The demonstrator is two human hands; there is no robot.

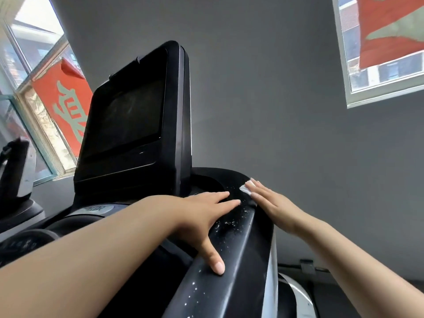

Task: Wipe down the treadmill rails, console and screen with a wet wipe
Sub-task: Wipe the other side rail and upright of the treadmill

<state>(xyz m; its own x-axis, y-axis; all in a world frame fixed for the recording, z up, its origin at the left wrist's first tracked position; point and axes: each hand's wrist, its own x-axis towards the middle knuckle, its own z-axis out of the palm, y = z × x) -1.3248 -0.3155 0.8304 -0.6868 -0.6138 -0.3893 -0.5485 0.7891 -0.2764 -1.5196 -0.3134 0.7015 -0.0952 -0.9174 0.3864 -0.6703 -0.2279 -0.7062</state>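
The black treadmill rail [238, 260] runs from the bottom centre up toward the console, speckled with white flecks. My left hand [202, 216] lies flat on the rail's left side, fingers straight and thumb spread along it. My right hand [273, 203] presses a small white wet wipe [246, 188] against the rail's upper right end with straight fingers; most of the wipe is hidden under them. The dark screen [128, 120] stands upright at centre left above the console [96, 210].
A grey wall [263, 88] fills the background. Windows with red banners sit at the left [62, 104] and the upper right [390, 31]. Part of another machine [16, 171] stands at the far left.
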